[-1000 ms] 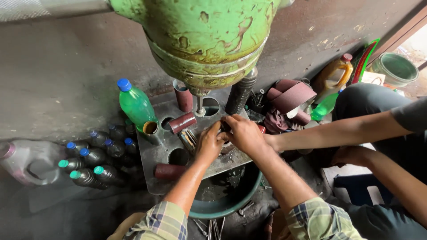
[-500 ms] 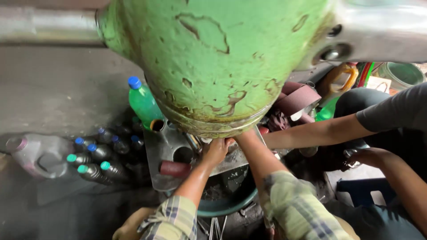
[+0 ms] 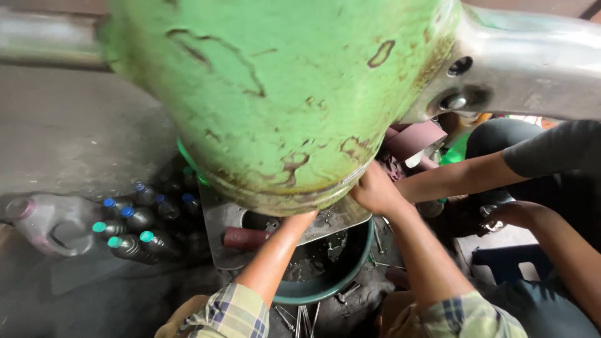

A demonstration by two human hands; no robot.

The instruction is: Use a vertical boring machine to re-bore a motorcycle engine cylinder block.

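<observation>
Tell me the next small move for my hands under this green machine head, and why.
Probably lean back before moving either hand: the green machine head hides the left hand and most of the right hand, and a co-worker's forearm reaches in beside it.

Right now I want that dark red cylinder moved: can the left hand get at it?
Probably yes: the dark red cylinder lies uncovered on the metal plate beside the left forearm; the left hand is mostly hidden under the green housing.
</observation>
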